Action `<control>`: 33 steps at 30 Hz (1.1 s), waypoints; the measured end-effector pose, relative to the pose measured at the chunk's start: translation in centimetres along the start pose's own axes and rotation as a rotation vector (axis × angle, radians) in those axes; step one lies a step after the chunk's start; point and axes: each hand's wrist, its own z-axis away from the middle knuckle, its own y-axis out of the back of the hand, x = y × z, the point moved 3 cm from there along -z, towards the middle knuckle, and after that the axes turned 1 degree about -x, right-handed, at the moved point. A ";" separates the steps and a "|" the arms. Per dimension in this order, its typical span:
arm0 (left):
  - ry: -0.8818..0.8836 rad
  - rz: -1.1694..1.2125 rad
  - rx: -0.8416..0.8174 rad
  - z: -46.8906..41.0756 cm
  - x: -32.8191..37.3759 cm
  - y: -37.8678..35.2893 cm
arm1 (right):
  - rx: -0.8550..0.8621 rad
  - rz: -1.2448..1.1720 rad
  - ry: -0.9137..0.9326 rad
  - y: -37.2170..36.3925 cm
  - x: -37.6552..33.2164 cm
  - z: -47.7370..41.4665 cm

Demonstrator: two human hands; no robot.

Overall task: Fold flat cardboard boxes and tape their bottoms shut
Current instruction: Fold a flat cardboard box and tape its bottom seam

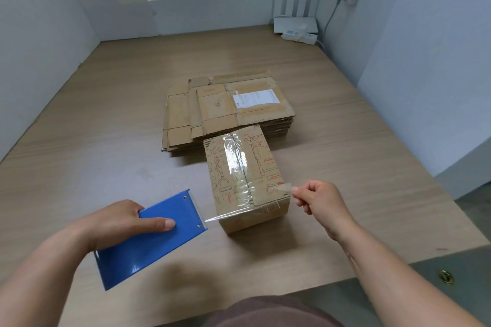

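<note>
A small folded cardboard box (245,180) with red and brown print stands on the wooden table (106,127), clear tape running along its top seam. My left hand (125,220) grips a blue tape dispenser (148,241) just left of the box. A strip of clear tape (225,216) stretches from the dispenser's blade across the box's near edge. My right hand (318,202) pinches a loose tape end (285,188) at the box's right near corner. Behind the box lies a stack of flat cardboard boxes (225,109).
A white router (296,22) and a power strip (300,36) sit at the far right corner, with a cable running up the wall. Walls close in the table on the left, back and right. The table's near edge runs below my arms.
</note>
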 end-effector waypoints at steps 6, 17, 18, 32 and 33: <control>0.059 -0.077 0.058 -2.7 0.2 -0.9 | -0.006 0.020 -0.099 -0.6 1.1 -0.5; 0.095 -0.092 0.059 -5.2 0.6 -2.6 | 0.194 0.588 -0.060 -0.4 2.7 -0.2; 0.097 -0.085 0.060 -5.3 0.6 -2.7 | 0.287 0.550 0.090 -0.9 1.8 0.3; 0.184 -0.592 0.415 -6.1 0.8 -3.5 | -0.055 1.073 0.276 -7.1 0.4 0.6; 0.175 -0.555 0.449 -6.1 0.5 -3.4 | -0.063 1.079 0.272 -7.2 0.5 0.7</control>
